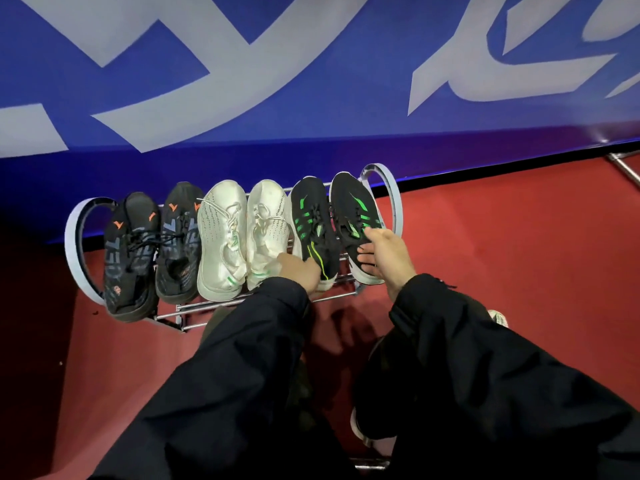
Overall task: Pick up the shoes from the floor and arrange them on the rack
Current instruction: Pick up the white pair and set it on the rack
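Note:
A low metal rack (207, 308) with round grey end hoops stands on the red floor against a blue wall. Six shoes lie side by side on it: two black ones with orange marks (130, 258), two white ones (221, 237), and two black ones with green stripes. My left hand (299, 271) grips the heel of the left black-green shoe (311, 226). My right hand (386, 252) holds the heel part of the right black-green shoe (353, 216), thumb on top. Both sleeves are black.
The blue wall banner with large pale lettering (311, 81) rises right behind the rack. A metal bar (623, 168) lies at the far right on the floor. My own feet in light shoes (498, 318) stand on the red floor (519, 254) close below.

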The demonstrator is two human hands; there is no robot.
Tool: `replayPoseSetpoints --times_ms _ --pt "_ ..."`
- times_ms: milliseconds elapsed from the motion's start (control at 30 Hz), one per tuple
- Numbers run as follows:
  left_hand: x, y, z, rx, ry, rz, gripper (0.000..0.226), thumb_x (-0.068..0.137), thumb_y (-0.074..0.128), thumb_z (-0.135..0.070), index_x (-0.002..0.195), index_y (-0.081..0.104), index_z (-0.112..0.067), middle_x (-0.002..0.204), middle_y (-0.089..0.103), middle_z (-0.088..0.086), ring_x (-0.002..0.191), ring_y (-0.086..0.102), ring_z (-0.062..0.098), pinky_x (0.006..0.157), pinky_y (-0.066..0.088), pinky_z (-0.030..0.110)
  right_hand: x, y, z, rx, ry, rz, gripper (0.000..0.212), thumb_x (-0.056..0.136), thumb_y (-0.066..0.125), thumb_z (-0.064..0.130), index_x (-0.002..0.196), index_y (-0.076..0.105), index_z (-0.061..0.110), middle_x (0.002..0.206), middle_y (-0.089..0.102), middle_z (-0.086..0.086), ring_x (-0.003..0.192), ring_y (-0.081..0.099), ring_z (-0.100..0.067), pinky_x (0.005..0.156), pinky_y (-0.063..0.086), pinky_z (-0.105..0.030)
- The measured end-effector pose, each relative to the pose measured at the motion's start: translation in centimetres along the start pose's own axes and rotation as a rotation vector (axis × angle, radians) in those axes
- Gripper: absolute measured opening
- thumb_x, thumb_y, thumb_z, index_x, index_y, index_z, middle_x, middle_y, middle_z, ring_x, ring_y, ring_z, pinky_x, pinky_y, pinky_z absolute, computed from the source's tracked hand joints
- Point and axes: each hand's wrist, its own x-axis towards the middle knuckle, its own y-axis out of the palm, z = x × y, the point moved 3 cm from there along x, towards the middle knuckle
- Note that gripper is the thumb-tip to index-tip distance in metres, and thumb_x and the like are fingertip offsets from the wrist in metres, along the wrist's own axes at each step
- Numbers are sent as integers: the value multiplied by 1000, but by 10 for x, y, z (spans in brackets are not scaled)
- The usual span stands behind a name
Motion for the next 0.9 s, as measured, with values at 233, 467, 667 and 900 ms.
replayPoseSetpoints --times_ms 233,467,667,900 --pt "27 24 30 58 4 83 76 62 67 -45 127 38 -20 114 60 9 97 63 27 87 55 48 -12 -9 -54 -13 188 -409 42 90 62 29 125 47 14 115 55 -5 105 57 -31 87 47 -33" --pt "3 15 14 27 141 71 57 68 73 -19 117 46 -12 94 65 0 92 68 24 90 55 40 -4 8 -58 493 266 -145 38 105 47 10 140 34 14 118 61 -12 83 73 -26 87 61 -44" --pt "6 19 13 -94 266 81 58 77 57 -17 131 48 -35 115 70 -10 108 67 13 98 55 42 4 19 -52 565 140 -127 19 108 44 11 125 42 20 138 58 -14 93 72 -22 87 59 -35" --pt "-25 7 -14 16 169 -39 32 84 65 -8 112 50 -7 107 63 6 96 62 16 84 42 16 12 16 -61 476 167 -20 44 106 54 32 144 34 34 141 61 -13 116 66 -27 112 47 -46"
